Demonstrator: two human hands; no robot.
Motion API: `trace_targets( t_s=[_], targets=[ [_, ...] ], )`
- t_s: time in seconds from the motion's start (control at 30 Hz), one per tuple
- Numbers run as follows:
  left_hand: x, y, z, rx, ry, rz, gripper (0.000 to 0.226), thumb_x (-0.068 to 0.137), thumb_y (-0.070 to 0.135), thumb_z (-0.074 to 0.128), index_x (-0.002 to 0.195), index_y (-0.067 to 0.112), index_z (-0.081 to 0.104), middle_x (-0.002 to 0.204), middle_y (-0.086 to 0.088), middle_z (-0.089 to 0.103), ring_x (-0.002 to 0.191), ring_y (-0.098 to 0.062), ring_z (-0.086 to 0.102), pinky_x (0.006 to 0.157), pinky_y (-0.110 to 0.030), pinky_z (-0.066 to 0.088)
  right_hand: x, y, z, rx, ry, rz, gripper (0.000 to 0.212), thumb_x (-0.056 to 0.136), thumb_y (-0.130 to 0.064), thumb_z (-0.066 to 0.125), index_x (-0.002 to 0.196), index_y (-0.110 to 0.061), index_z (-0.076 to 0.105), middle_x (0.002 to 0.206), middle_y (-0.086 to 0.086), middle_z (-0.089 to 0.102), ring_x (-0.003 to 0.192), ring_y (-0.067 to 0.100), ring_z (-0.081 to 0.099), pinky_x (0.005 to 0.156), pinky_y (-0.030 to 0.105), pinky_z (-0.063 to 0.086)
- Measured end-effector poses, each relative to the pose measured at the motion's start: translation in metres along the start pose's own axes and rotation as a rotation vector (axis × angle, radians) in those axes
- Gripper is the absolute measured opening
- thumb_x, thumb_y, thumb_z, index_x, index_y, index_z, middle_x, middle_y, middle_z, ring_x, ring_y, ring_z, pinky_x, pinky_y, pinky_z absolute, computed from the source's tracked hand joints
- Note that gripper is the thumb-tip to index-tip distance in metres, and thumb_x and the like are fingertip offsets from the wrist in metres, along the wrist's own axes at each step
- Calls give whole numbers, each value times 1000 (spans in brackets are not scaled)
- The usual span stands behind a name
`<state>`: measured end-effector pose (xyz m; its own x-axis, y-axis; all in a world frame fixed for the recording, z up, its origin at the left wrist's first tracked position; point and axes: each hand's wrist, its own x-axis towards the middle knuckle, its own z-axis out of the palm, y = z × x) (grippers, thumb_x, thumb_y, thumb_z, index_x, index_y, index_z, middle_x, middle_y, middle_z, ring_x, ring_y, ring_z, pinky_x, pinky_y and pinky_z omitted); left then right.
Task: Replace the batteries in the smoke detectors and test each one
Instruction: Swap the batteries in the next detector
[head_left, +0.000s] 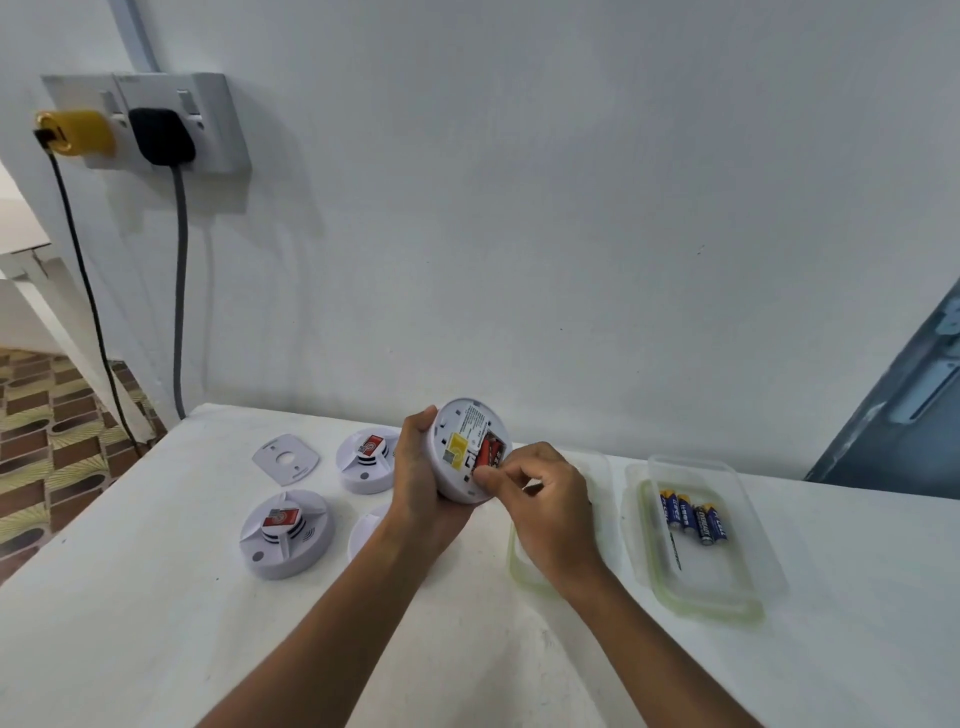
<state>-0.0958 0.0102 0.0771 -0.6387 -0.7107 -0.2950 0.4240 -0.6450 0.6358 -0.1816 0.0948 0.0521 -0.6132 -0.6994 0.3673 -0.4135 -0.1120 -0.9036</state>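
A white table (156, 649) is set against a pale wall (571, 208), where two plugs (161, 136) are seated in a socket. Two detectors (285, 532) and a mounting plate (285, 458) are laid at the left; blue batteries (693, 517) are kept in a clear tray (727, 603). An opened smoke detector (465, 449) is gripped above the table by the left hand (415, 488), while its red batteries (491, 451) are touched by the curled fingertips of the right hand (545, 499).

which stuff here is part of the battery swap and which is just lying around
Job: held detector, red batteries inside it, blue batteries in clear tub, two detectors on table, left hand, right hand.
Lying about: yellow plug, black plug.
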Motion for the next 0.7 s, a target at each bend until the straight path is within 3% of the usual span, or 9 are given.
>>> trace_targets(
  t_s=[0.13,0.27,0.43,0.57,0.63,0.7],
  targets=[
    [-4,1,1,-11,-38,-14,47,90,46,41,91,7,68,79,-15,67,73,-27,64,72,-38,48,2,-4,-1,82,7,57,23,69,-23,84,89,-20,73,84,-5,68,73,8,59,63,17,47],
    [-6,4,0,-40,-48,-30,47,87,47,43,93,7,67,84,-15,64,80,-26,57,76,-36,41,3,-7,-4,23,-57,-21,28,70,-29,80,94,-13,77,84,-3,67,83,10,62,71,17,46],
    [-8,3,-5,-39,-29,-49,46,86,47,44,92,8,67,82,-14,65,79,-25,57,74,-36,41,12,-12,-16,-284,-271,-173,25,82,-27,73,101,-12,76,85,0,64,89,13,53,75,20,42],
    [-11,-1,-8,-12,-21,-89,48,85,47,45,93,7,69,88,-17,66,85,-29,58,81,-41,44,17,-17,-19,-309,-338,-123,18,78,-27,77,92,-15,78,85,3,66,90,16,54,79,34,46],
    [-12,-3,-6,-5,-44,-106,51,85,47,44,88,6,74,92,-19,68,90,-31,61,85,-45,45,20,-19,-19,-209,-315,-52,14,70,-25,84,79,-17,77,83,1,64,87,15,56,77,33,48],
    [-14,-4,-2,-11,-81,-119,53,86,46,42,83,6,77,94,-18,70,89,-31,66,86,-46,47,20,-19,-17,-65,-247,12,25,59,-28,89,72,-24,68,87,-1,59,85,14,55,74,28,48]
  ],
)
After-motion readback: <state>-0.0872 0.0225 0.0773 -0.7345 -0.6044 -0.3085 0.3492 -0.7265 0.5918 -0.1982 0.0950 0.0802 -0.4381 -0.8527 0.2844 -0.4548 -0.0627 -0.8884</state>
